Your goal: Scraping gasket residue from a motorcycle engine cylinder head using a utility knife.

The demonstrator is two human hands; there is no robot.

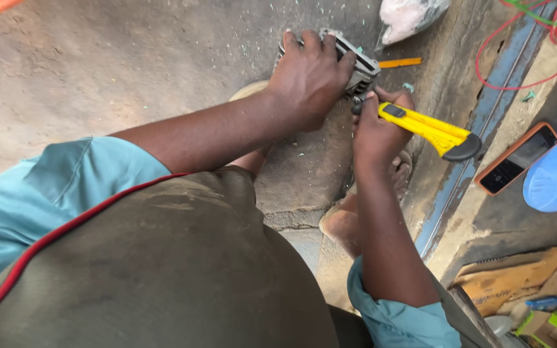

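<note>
1. Left hand (311,77) is gripping a grey metal part (362,64) tight, low over the dirt ground (98,71).
2. Right hand (375,132) is squeezing a yellow box cutter (430,129), its tip touching the part.

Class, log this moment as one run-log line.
left hand: grips grey metal part | right hand: holds yellow knife against part | nearby: phone, red wire

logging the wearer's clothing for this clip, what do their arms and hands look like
Both hands, left and right, are bare: no gloves, rings or watch visible. Short light-blue sleeves, left and right, leave the forearms uncovered. A dull olive apron with red piping covers the front.
</note>
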